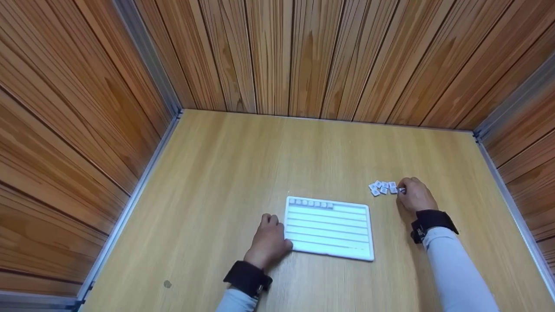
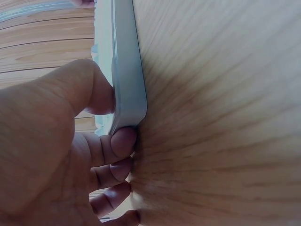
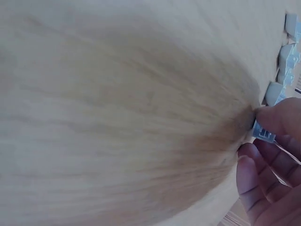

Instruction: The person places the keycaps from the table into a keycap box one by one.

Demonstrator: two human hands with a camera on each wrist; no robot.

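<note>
A white board [image 1: 327,232] with raised horizontal ridges lies on the table, a row of small pale tiles [image 1: 311,203] along its top left. My left hand [image 1: 269,239] holds its near left corner. In the left wrist view the thumb lies over the board's rim [image 2: 129,66] and the curled fingers press its side. To the right of the board, my right hand [image 1: 417,196] pinches a small white lettered tile [image 3: 264,132] between thumb and fingers, close over the table. Several loose tiles [image 1: 383,188] lie just left of that hand.
The wooden table [image 1: 234,160] is bordered by metal strips. Plank walls [image 1: 303,56] stand at the back and both sides. A dark round spot [image 1: 168,284] marks the table at the near left.
</note>
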